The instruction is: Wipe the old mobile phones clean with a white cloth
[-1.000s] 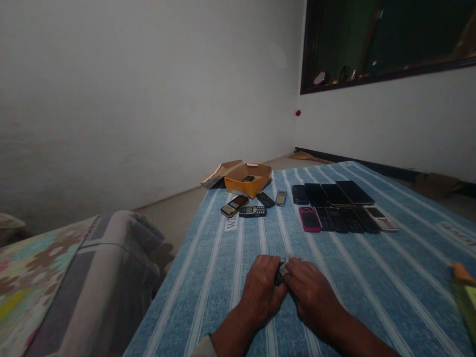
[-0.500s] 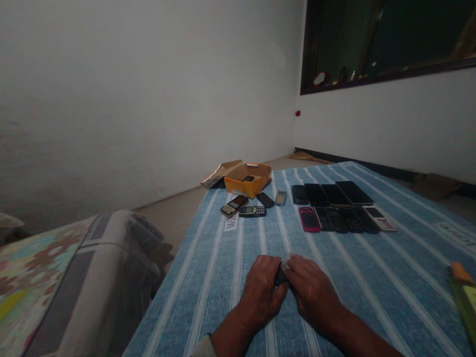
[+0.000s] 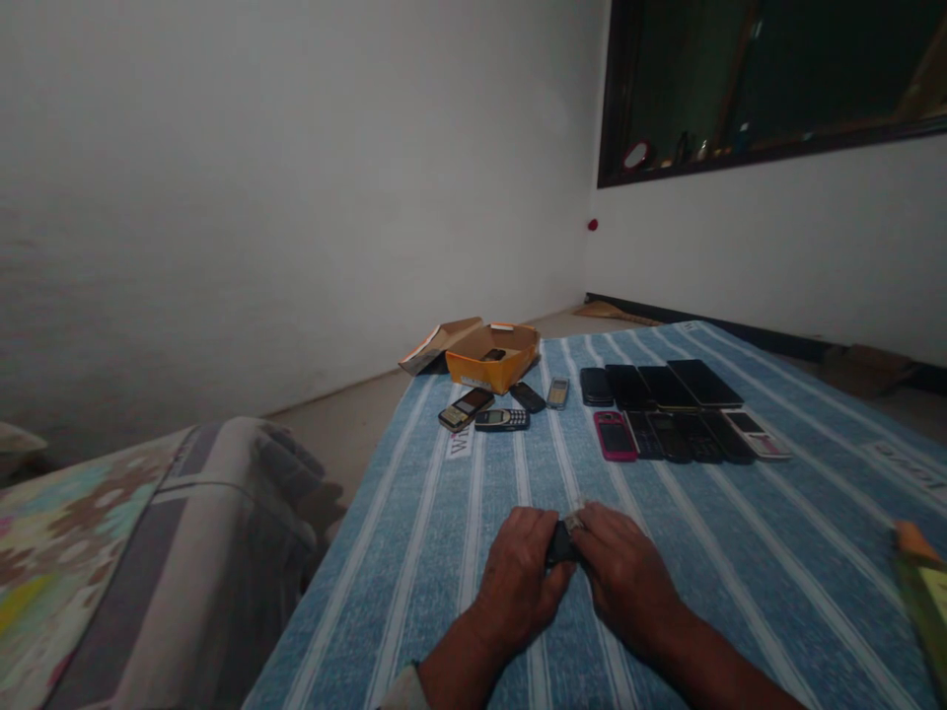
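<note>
Low over the striped cloth, my left hand [image 3: 518, 567] is closed around a small dark mobile phone [image 3: 560, 544], most of which its fingers cover. My right hand [image 3: 625, 572] is closed too, with a pale crumpled scrap [image 3: 575, 520], like tissue or cloth, pinched at its fingertips against the phone's right side. Farther off lie several loose phones, among them a keypad phone [image 3: 503, 420], a brown-and-black phone [image 3: 466, 409] and a silver phone [image 3: 557, 392]. To their right are two rows of phones, with a pink phone [image 3: 616, 436] at the near row's left end.
A blue striped cloth [image 3: 414, 592] covers the surface. An orange box [image 3: 488, 373] with a dark phone inside stands at the back, its lid [image 3: 442, 345] leaning beside it. A green-and-orange object [image 3: 921, 582] lies at the right edge. Bedding [image 3: 184, 552] is at left.
My right hand has shifted slightly, its fingers less blurred now, and the pale scrap has moved a little up and right. More of the dark phone shows between my hands.
</note>
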`<state>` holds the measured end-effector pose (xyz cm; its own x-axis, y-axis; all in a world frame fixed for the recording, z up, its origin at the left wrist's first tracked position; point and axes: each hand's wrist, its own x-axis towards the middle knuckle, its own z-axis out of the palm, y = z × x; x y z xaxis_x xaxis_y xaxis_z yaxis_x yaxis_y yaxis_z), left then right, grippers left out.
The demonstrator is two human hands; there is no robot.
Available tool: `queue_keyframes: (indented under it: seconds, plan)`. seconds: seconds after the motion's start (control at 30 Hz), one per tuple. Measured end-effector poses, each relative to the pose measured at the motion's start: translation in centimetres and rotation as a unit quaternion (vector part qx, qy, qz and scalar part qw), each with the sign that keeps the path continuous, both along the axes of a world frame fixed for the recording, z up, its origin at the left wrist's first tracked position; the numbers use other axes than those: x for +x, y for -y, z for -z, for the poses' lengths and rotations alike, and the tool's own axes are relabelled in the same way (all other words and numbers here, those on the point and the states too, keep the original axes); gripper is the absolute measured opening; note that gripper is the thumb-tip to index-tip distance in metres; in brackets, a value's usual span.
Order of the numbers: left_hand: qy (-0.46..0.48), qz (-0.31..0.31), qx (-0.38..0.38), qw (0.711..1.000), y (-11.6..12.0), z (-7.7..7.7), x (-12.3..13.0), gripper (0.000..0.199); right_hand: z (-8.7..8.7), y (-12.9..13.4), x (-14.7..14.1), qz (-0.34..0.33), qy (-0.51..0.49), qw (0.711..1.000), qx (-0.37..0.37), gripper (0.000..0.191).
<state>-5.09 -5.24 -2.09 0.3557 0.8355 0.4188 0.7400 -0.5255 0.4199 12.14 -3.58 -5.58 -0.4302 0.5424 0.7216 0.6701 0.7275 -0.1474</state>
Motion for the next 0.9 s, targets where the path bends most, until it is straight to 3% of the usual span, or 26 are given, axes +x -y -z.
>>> queue_keyframes:
  seconds: [0.3,0.5,0.67,0.9]
  plan:
    - [0.003,0.013,0.011,1.0,-0.2,0.1,-0.1,0.023,-0.4,1.0,-0.7,-0.042,0.005,0.999,-0.002,0.033]
    - [-0.006,0.008,-0.002,1.0,0.0,-0.1,-0.1,0.027,-0.2,-0.1,0.1,-0.012,0.008,1.0,-0.027,0.032]
    - [-0.017,0.006,-0.01,1.0,-0.1,0.0,-0.1,0.029,0.0,-0.3,0.3,0.004,-0.002,1.0,-0.004,0.034]
    - [-0.014,0.025,0.02,0.999,-0.2,-0.1,-0.2,0.023,-0.4,1.1,-0.7,-0.053,0.007,0.998,-0.013,0.032]
